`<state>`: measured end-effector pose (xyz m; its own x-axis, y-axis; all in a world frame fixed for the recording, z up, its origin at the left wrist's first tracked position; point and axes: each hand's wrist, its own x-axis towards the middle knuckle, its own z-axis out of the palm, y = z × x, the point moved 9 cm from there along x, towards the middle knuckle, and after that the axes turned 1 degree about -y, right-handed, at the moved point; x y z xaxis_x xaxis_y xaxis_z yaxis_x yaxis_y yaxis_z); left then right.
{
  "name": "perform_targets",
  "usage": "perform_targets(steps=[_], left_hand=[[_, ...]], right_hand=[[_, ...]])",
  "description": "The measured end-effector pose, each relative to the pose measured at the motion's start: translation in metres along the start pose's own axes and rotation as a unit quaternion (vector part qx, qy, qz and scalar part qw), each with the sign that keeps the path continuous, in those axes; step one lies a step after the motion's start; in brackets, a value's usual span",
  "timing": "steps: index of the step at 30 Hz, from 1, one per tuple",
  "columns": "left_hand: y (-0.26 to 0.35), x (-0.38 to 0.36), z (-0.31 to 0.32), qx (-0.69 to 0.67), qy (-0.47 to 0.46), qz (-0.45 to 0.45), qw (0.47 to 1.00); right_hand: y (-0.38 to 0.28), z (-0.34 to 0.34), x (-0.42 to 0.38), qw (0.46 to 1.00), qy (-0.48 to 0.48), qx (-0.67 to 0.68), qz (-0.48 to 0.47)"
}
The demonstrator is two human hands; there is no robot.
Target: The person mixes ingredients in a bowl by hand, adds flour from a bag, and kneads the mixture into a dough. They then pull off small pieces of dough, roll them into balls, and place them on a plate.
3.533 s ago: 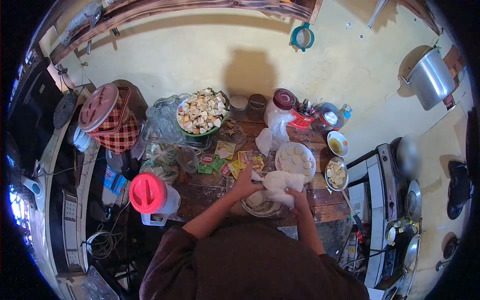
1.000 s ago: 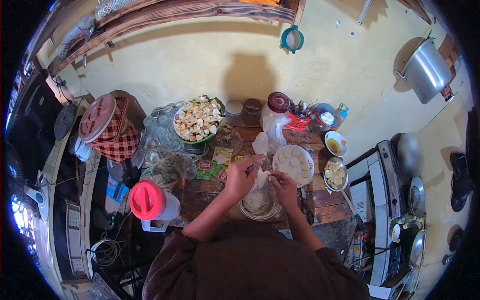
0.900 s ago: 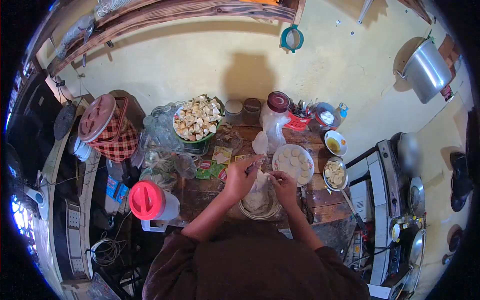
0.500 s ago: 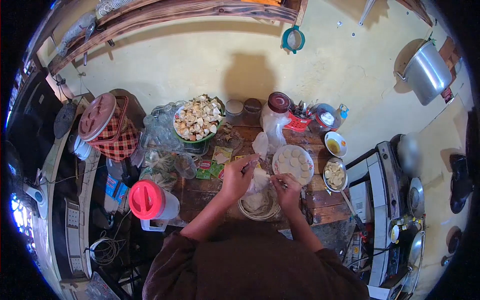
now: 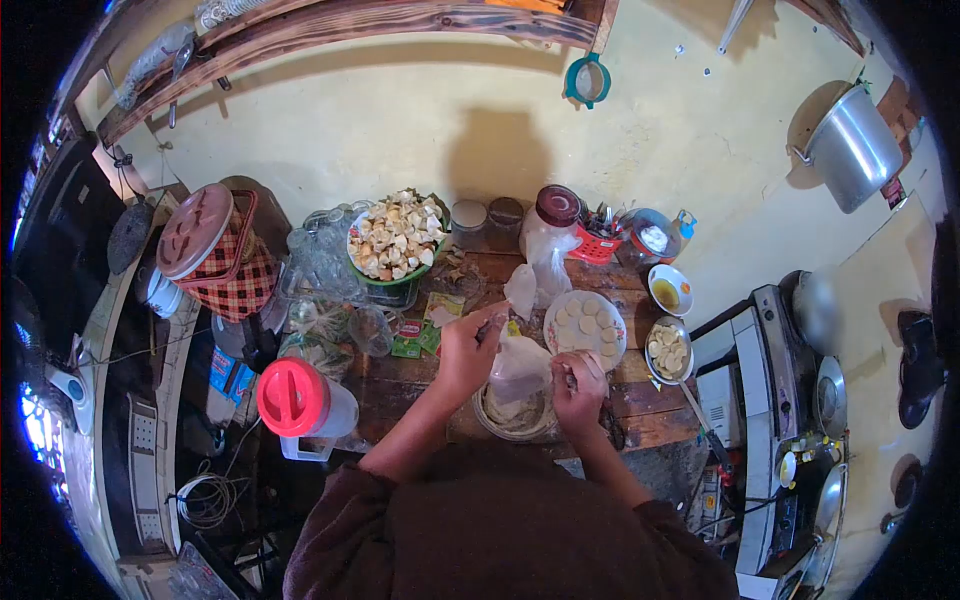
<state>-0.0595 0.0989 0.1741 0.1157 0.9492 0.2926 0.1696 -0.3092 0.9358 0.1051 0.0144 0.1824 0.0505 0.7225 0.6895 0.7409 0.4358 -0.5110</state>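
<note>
A thin clear plastic bag point(image 5: 522, 366) with pale contents hangs between my hands above a bowl point(image 5: 516, 437). My left hand point(image 5: 468, 350) has its fingers closed on the bag's upper left side. On the other side, my right hand point(image 5: 580, 392) pinches the bag's right edge, lower than the left one. Pale, floury-looking matter point(image 5: 513, 412) partly shows in the bowl, and the bag covers the rest. Just beyond my right hand, a plate point(image 5: 553, 343) carries several flat, pale dough rounds point(image 5: 589, 324).
At the right are a bowl of yellowish liquid point(image 5: 670, 290) and a bowl of pale pieces point(image 5: 668, 350) with a long handle. A red-lidded jug point(image 5: 300, 400) stands left. Behind are a green basin of cut pieces point(image 5: 396, 238), jars point(image 5: 470, 222) and small packets point(image 5: 408, 338).
The bag has opened out wider and hangs fuller over the bowl. My left hand has shifted slightly left and down, and my right hand has turned a little.
</note>
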Motion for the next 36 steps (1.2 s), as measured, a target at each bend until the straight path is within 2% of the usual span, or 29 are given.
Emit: perform_targets(steps=[1,3,5,7,9,12,13,15,17,21,22,23,24,25,27,31,33,34,36], left_hand=[[0.006,0.0,-0.002,-0.007,0.002,-0.001,1.0],[0.006,-0.002,-0.004,-0.014,0.003,-0.005,1.0],[0.003,-0.004,-0.005,-0.073,0.014,-0.001,0.997],[0.013,-0.004,-0.011,-0.058,0.024,0.018,0.998],[0.016,-0.009,-0.013,-0.043,0.029,0.033,0.998],[0.007,-0.009,-0.019,-0.091,0.048,0.001,0.995],[0.008,-0.009,-0.027,-0.076,0.064,0.0,0.995],[0.009,-0.008,-0.041,-0.06,0.078,-0.003,0.995],[0.016,-0.006,-0.062,-0.06,0.117,0.046,0.99],[-0.01,-0.006,-0.087,0.025,0.137,0.053,0.989],[-0.014,-0.008,-0.09,0.039,0.134,0.016,0.99],[-0.018,-0.01,-0.094,0.039,0.132,0.016,0.99],[-0.029,-0.011,-0.098,0.09,0.128,-0.011,0.988],[-0.04,-0.013,-0.1,0.142,0.124,-0.039,0.981],[-0.06,-0.014,-0.105,0.141,0.133,-0.043,0.98],[-0.117,-0.023,-0.118,0.206,0.154,-0.082,0.963],[-0.111,-0.023,-0.125,0.218,0.187,-0.005,0.958],[-0.109,-0.023,-0.126,0.219,0.186,-0.006,0.958],[-0.115,-0.021,-0.131,0.23,0.168,-0.087,0.955]], right_hand=[[-0.001,0.001,0.001,1.0,0.001,0.001,-0.003],[0.008,0.012,-0.006,0.995,-0.053,0.047,0.068],[0.007,0.01,-0.011,0.998,-0.033,0.029,0.052],[0.0,0.011,-0.009,0.999,-0.014,0.016,0.032],[0.005,0.023,-0.01,0.988,-0.059,0.098,0.107],[0.001,0.03,-0.008,0.985,-0.094,0.125,0.077],[0.0,0.031,-0.007,0.985,-0.095,0.126,0.076],[0.009,0.042,-0.016,0.961,-0.144,0.183,0.151],[0.026,0.052,-0.033,0.958,-0.162,0.179,0.154],[0.059,0.069,-0.07,0.939,-0.235,0.161,0.192],[0.061,0.067,-0.07,0.939,-0.234,0.161,0.193],[0.062,0.071,-0.076,0.928,-0.284,0.129,0.203],[0.063,0.075,-0.082,0.914,-0.333,0.096,0.213],[0.068,0.077,-0.088,0.913,-0.333,0.097,0.216],[0.079,0.092,-0.103,0.919,-0.372,-0.008,0.133],[0.089,0.12,-0.121,0.903,-0.412,-0.043,0.113],[0.084,0.133,-0.129,0.895,-0.433,-0.053,0.091],[0.081,0.137,-0.13,0.895,-0.434,-0.052,0.091],[0.066,0.144,-0.127,0.895,-0.434,-0.104,0.009]])
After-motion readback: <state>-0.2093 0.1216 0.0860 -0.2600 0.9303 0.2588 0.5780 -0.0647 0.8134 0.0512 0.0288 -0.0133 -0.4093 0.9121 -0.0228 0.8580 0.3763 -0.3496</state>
